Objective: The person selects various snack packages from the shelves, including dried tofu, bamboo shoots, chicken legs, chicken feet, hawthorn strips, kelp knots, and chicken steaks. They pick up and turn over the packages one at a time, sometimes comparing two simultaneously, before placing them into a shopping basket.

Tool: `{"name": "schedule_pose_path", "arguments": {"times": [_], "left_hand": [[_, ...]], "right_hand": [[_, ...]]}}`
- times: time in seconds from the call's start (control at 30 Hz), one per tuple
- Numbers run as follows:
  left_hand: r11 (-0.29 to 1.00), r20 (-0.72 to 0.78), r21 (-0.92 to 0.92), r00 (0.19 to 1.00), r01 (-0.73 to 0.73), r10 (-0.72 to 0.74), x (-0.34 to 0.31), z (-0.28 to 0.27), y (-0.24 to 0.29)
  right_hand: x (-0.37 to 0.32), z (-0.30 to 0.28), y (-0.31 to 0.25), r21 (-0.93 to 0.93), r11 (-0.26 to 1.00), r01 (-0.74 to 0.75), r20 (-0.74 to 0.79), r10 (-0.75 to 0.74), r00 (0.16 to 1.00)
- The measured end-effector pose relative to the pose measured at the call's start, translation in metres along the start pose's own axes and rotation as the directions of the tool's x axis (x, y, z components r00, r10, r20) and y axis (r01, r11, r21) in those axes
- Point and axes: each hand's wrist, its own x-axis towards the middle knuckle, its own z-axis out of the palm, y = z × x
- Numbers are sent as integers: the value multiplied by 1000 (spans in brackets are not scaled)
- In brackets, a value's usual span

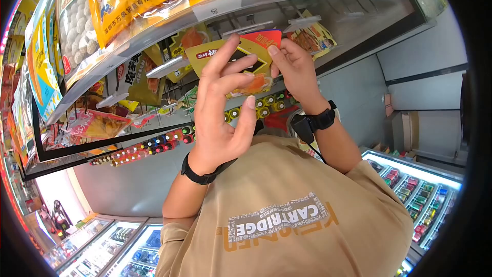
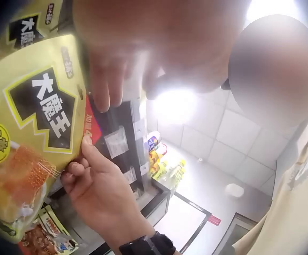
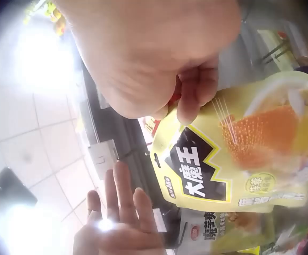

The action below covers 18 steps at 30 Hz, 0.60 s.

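Note:
A yellow snack bag with a black zigzag label and a picture of orange food is held up in front of the hanging display. My right hand pinches it at its edge, beside a red corner piece. From the right wrist, the thumb and curled fingers show at the bag's edge, near its dark hang hole. My left hand is raised beside the bag, fingers spread and loosely bent, holding nothing; its fingers overlap the bag in the head view. In the right wrist view, the left palm faces the camera.
Just above the hands runs a shelf edge stacked with bagged snacks. Hooks with clear label holders carry more bags, including a dark konjac pack. Rows of small bottles stand lower down, and lit coolers are behind.

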Motion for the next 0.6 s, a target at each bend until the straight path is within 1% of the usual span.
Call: {"name": "schedule_pose_path", "arguments": {"times": [0.07, 0.1, 0.2, 0.3, 0.37, 0.5, 0.57, 0.6], "left_hand": [[999, -6, 30, 1000, 20, -20, 3, -2, 4], [999, -44, -10, 998, 42, -42, -1, 6, 4], [999, -35, 50, 999, 22, -20, 0, -1, 3], [1000, -53, 18, 998, 16, -15, 1, -1, 2], [999, -57, -24, 998, 24, -25, 0, -2, 0], [1000, -46, -22, 999, 18, -19, 1, -3, 0], [999, -8, 43, 1000, -6, 6, 2, -6, -1], [999, -8, 42, 1000, -7, 8, 2, -6, -2]], "right_hand": [[5, 4, 2, 36, 999, 5, -5, -5, 1000], [1, -5, -4, -15, 1000, -22, 7, 22, 1000], [2, 1, -4, -2, 1000, -11, 23, 11, 1000], [1, 0, -6, 16, 1000, 19, 30, -19, 999], [0, 1, -6, 31, 998, 48, 5, -48, 999], [6, 3, -6, 3, 999, 37, -40, -37, 998], [10, 3, -2, 17, 999, 41, -52, -40, 998], [12, 3, -1, 16, 999, 42, -53, -41, 998]]}}
